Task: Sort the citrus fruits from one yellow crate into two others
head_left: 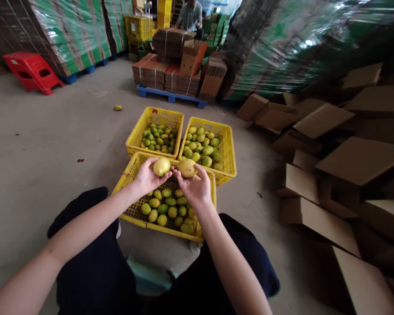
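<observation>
From my station, I view two yellow lemons side by side above the near crate (164, 229): the left lemon (161, 166) and the right lemon (186, 168). The left hand (149, 175) is closed around the former, the right hand (195, 186) around the latter; I cannot tell whether their fingertips touch. I rate each fruit as light and firm, with a smooth, possibly slippery rind that could bruise under hard pressure. I recommend gripping around the widest part, thumb opposing fingers, clear of the pointed end. Below, more lemons (170, 201) lie loose in the near crate; beyond it stand the far-left crate (144, 122) and the far-right crate (229, 153), both holding similar fruit. I see a red mark (154, 111) on the far-left crate but cannot read it. Farther out, I find no legible brand on the film-wrapped green stack (75, 35) or the brown cartons (328, 223).
</observation>
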`<state>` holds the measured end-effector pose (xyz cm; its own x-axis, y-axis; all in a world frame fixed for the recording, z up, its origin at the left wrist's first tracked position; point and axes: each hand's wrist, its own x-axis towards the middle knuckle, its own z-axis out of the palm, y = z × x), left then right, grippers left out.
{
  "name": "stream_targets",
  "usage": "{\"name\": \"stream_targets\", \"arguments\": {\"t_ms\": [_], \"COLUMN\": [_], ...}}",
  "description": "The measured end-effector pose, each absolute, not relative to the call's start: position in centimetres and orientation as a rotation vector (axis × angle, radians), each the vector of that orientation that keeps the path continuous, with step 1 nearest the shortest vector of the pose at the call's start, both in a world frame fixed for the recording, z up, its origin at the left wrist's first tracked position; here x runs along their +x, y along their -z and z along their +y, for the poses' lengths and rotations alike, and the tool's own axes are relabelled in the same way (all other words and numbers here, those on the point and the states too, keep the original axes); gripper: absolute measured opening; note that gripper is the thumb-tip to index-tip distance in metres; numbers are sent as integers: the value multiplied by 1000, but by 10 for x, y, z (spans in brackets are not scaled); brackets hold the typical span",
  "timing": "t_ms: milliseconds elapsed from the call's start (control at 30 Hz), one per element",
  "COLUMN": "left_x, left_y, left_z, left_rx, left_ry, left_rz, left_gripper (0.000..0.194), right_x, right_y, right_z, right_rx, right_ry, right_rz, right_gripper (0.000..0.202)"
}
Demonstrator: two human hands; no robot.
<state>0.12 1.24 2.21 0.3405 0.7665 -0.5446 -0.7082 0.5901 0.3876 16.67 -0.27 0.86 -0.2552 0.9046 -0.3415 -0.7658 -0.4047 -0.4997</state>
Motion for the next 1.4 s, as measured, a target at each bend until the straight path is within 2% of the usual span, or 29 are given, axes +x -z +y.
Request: {"name": "stream_targets", "arguments": {"t_ms": [133, 300, 433, 467, 600, 700, 800, 900, 1233, 1400], "left_x": [1, 3, 4, 4, 4, 1, -5, -10, -12, -6], "left_y": [-19, -17, -13, -12, -11, -11, -9, -6, -9, -11], "left_z": [14, 13, 8, 6, -1, 0, 5, 9, 9, 8], "left_rx": [135, 283, 627, 741, 1148, 1365, 1522, 1582, 1484, 1165], "left_ry": [-861, -805, -842, -890, -1195, -1251, -1285, -1268, -1251, -1128], "left_rz": [762, 798, 924, 973, 1050, 1008, 990, 965, 966, 880], "left_gripper": [33, 33, 24, 28, 54, 54, 53, 54, 56, 59], "right_x": [166, 164, 164, 163, 163, 167, 171, 175, 192, 188], "right_y": [-4, -8, -12, -12, -8, -5, -7, -13, -6, 0], "right_z": [-1, -4, -5, -5, -4, -5, -7, -8, -11, -29], "right_rx": [-725, -760, -777, -799, -969, -1097, -1093, -1050, -1054, -1032], "right_ry": [-1919, -1905, -1807, -1756, -1415, -1018, -632, -453, -744, -978], "right_rz": [-270, -318, -426, -462, -750, -1101, -1454, -1606, -1535, -1139], "right_gripper": [40, 33, 34, 37, 51, 56, 52, 50, 67, 62]}}
